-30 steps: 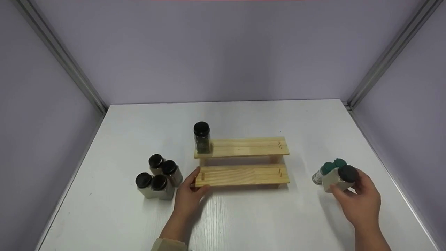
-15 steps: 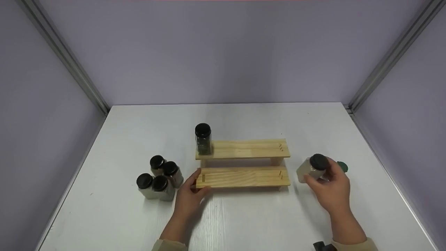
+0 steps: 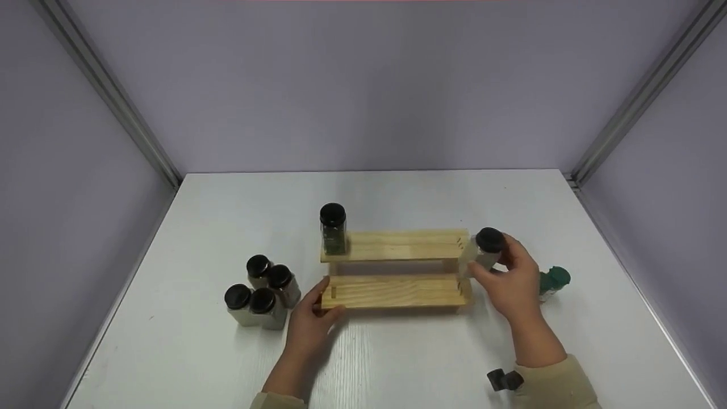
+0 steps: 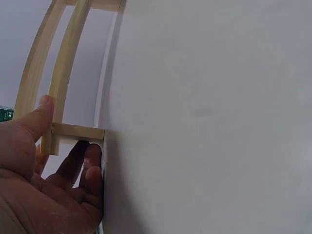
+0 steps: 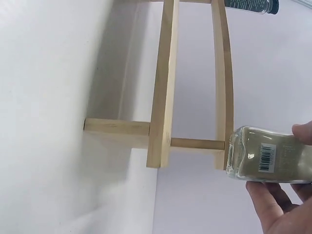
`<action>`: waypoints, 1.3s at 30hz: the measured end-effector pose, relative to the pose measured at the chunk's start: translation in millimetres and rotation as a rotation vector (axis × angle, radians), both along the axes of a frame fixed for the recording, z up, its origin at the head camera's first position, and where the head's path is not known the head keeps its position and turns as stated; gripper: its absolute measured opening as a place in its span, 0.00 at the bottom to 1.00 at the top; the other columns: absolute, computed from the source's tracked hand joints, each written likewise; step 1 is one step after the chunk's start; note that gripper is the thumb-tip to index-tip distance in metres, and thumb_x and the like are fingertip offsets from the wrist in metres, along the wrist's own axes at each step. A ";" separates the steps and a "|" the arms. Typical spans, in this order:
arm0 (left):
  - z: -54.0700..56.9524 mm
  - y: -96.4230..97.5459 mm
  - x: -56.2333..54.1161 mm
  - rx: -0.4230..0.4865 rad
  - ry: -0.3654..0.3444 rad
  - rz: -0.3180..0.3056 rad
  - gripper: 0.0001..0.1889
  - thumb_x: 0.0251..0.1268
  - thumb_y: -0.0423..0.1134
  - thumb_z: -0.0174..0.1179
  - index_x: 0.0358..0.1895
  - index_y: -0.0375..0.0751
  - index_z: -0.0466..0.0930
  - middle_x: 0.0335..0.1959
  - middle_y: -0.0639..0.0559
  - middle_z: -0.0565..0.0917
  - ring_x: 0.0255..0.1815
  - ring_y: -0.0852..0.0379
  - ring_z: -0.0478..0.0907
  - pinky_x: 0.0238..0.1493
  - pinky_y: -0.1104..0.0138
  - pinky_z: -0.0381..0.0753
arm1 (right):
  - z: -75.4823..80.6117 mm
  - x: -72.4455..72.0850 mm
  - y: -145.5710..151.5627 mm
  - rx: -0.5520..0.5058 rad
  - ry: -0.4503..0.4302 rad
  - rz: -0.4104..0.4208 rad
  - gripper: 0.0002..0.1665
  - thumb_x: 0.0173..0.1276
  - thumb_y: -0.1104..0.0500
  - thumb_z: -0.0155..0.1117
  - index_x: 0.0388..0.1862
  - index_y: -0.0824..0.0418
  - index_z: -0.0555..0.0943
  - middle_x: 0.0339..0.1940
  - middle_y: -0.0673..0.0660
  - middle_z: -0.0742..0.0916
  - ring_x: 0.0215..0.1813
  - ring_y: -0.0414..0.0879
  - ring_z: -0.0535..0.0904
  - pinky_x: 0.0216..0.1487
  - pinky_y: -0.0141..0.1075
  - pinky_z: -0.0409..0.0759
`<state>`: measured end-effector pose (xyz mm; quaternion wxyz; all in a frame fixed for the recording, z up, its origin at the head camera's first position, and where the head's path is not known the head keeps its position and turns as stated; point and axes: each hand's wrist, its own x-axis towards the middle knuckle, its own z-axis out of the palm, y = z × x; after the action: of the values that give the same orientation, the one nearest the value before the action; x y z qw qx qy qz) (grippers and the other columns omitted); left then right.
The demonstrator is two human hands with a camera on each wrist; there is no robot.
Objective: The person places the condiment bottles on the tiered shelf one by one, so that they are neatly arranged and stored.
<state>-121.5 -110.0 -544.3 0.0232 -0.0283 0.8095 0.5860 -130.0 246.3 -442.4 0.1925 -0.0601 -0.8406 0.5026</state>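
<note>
A two-tier wooden spice rack stands mid-table. My left hand grips the left end of its lower shelf, thumb at the front edge; in the left wrist view the thumb lies against the board. My right hand holds a square glass spice jar by its sides, black lid upward. The jar overlaps the right end of the upper shelf. In the right wrist view the jar's base is right at that shelf's end, and a barcode label shows. Another black-lidded jar stands on the upper shelf's left end.
Several black-lidded jars stand in a cluster left of the rack, close to my left hand. Green-capped bottles stand on the right, partly hidden behind my right hand. Walls enclose the white table at the back and sides.
My right hand has carried the spice jar leftward from beside the green-capped bottles to the right end of the rack's upper shelf. My left hand keeps its grip on the rack.
</note>
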 end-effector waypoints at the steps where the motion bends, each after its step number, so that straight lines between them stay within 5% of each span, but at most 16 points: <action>1: -0.3 0.0 0.1 0.005 -0.001 0.000 0.39 0.68 0.37 0.74 0.80 0.43 0.69 0.55 0.41 0.85 0.51 0.50 0.83 0.55 0.55 0.82 | 0.7 -1.6 -2.0 0.003 0.004 0.005 0.35 0.62 0.68 0.80 0.68 0.62 0.80 0.60 0.57 0.86 0.57 0.46 0.80 0.52 0.31 0.84; 14: -0.2 0.7 0.1 0.037 0.014 -0.017 0.39 0.68 0.38 0.74 0.81 0.42 0.68 0.55 0.41 0.84 0.48 0.51 0.83 0.52 0.56 0.82 | 9.9 -21.6 -28.0 -0.032 0.125 0.088 0.37 0.58 0.70 0.82 0.67 0.64 0.81 0.55 0.57 0.87 0.51 0.46 0.81 0.47 0.33 0.85; 29: 0.7 2.6 -1.4 0.053 -0.016 -0.017 0.38 0.70 0.39 0.73 0.81 0.46 0.68 0.54 0.42 0.84 0.49 0.51 0.82 0.53 0.57 0.82 | 8.9 -43.0 -60.6 -0.063 0.122 0.207 0.35 0.59 0.68 0.83 0.66 0.62 0.81 0.57 0.59 0.86 0.55 0.53 0.82 0.53 0.51 0.87; 39: -0.1 2.2 1.3 0.067 -0.026 0.004 0.38 0.69 0.38 0.73 0.81 0.46 0.68 0.56 0.41 0.84 0.49 0.52 0.83 0.52 0.58 0.83 | 6.9 -50.0 -82.1 -0.068 0.089 0.257 0.36 0.59 0.68 0.83 0.67 0.62 0.81 0.58 0.59 0.86 0.58 0.55 0.83 0.56 0.53 0.85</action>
<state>-120.2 -107.7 -544.4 0.0337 -0.0369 0.7888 0.6126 -180.0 164.2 -435.5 0.1614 0.0641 -0.8146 0.5533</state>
